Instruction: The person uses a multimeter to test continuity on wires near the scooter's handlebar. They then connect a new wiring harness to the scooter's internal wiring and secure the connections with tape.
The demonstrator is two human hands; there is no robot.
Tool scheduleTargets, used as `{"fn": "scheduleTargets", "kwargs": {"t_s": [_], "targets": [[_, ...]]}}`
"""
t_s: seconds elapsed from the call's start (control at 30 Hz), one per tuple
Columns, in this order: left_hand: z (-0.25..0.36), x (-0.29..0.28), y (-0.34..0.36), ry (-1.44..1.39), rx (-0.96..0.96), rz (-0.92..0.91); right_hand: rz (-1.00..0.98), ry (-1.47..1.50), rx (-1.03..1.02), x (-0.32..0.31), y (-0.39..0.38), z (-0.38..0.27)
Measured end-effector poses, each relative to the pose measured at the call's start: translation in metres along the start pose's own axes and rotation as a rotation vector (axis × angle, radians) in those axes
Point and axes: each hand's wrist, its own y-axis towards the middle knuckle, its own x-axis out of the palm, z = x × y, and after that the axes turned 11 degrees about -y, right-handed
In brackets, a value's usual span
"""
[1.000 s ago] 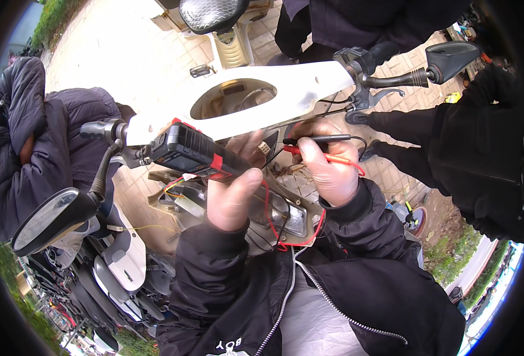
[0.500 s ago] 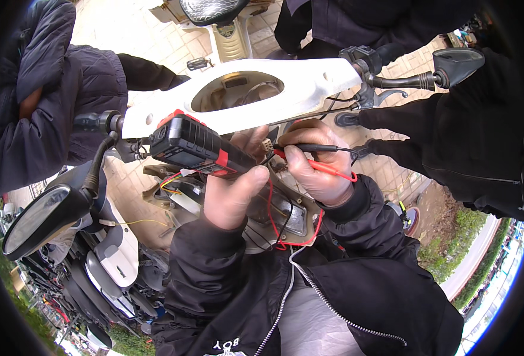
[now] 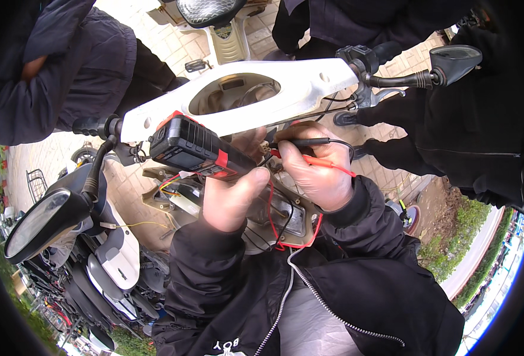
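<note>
**Black probe (image 3: 309, 142) and red probe (image 3: 315, 161) pointing left from my right hand (image 3: 324, 181)**

My right grip is closing thumb and fingers around both probes, with no gap showing between skin and handles. The two are lying one above the other, their long axes running mostly crosswise: the black one is sitting nearly level, the red one is sloping down toward the right. Their tips are aiming left, at a small pale connector (image 3: 265, 147), which is lying just beside my right fingertips, in the narrow space between my hands.

My left hand (image 3: 226, 204) is wrapping around a black-and-red multimeter (image 3: 193, 145), thumb on the near side, fingers reaching past its far side. The meter is slanting from upper left to lower right, its lower end toward the connector. Those left fingers are also sitting very near the connector; I cannot tell whether they are pinching it, or whether the probe tips are touching its contacts. Neither hand is clearly nearer to it.

A red lead (image 3: 269, 207) is hanging below, in front of a removed-looking panel with a clear lamp (image 3: 294, 219). Beyond my hands, the white handlebar cover (image 3: 309, 83) is stretching across.
</note>
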Motion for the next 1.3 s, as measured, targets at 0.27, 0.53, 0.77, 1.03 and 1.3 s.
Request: {"fn": "scheduleTargets", "kwargs": {"t_s": [0.27,0.53,0.77,1.03,1.3], "targets": [[0.006,0.005,-0.001,0.018,-0.005,0.025,0.018,-0.029,-0.062,0.002,-0.003,0.006],[0.005,0.007,0.0,-0.011,-0.01,0.04,-0.001,0.137,0.091,-0.002,-0.004,-0.007],[0.007,0.01,-0.001,0.01,-0.02,0.084,0.002,0.157,0.019,-0.002,-0.001,-0.014],[0.008,0.013,0.001,0.017,-0.011,0.09,-0.102,0.218,0.09,-0.005,-0.002,-0.011],[0.008,0.013,0.001,0.027,-0.006,0.094,-0.065,0.082,0.056,-0.002,-0.002,-0.01]]}}
